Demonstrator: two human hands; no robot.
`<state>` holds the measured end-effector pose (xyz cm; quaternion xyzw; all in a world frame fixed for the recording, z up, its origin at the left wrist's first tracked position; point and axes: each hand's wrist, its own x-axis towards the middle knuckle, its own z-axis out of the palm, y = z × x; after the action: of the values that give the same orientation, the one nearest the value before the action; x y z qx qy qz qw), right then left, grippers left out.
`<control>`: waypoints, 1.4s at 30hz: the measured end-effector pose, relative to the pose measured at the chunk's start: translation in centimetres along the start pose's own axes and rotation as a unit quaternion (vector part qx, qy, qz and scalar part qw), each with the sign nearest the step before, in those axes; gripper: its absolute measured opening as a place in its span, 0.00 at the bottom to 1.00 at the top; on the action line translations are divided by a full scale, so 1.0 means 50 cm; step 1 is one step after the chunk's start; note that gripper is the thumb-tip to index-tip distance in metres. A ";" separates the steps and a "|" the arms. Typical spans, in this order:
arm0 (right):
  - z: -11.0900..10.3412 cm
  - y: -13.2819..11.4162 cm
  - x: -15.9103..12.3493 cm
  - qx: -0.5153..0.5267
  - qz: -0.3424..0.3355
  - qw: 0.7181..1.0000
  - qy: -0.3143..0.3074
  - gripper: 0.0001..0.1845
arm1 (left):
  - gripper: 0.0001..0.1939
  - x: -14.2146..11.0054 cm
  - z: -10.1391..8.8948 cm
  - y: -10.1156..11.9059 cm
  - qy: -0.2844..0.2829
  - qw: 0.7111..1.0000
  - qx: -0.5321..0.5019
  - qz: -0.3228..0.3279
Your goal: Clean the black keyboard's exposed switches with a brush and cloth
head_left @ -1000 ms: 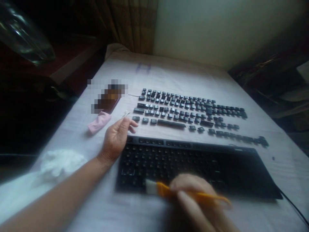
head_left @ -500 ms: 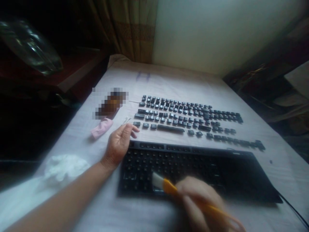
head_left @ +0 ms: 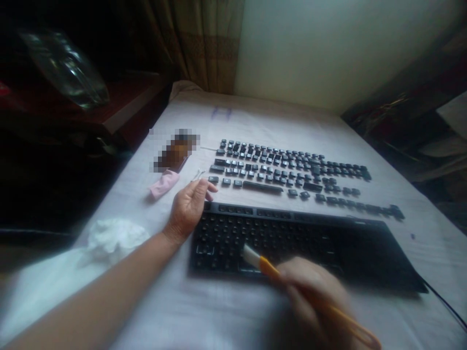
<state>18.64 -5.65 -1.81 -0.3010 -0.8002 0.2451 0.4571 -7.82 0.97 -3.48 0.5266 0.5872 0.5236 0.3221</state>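
Here, right hand (head_left: 310,287) clasps brush (head_left: 269,267); half-curled left hand (head_left: 188,206) touches keyboard (head_left: 372,248).

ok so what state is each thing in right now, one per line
keyboard: main keycaps off, small top-strip keys on
loose keycaps: off, laid out in rows
space bar: off, among the loose keycaps
orange-handled brush: held in the right hand
left hand: fingers curled, by keyboard's far left corner
pink cloth: bunched
white cloth: crumpled
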 end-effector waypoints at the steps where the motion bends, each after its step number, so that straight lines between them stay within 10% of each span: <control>1: 0.000 0.000 -0.002 0.003 0.001 1.000 -0.003 0.17 | 0.27 -0.001 0.000 -0.001 -0.001 1.000 -0.001 0.001; 21: 0.025 -0.058 0.105 -0.085 -0.030 0.995 -0.032 0.07 | 0.30 -0.003 -0.001 -0.003 0.011 1.000 -0.025 -0.012; 42: 0.060 -0.023 0.083 -0.085 -0.022 0.996 0.015 0.07 | 0.35 0.007 -0.001 0.003 0.019 0.997 -0.056 -0.058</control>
<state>14.03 -3.90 -0.01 -0.3243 -0.8176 0.1618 0.4474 -7.88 1.27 -3.27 0.4630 0.5926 0.5456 0.3699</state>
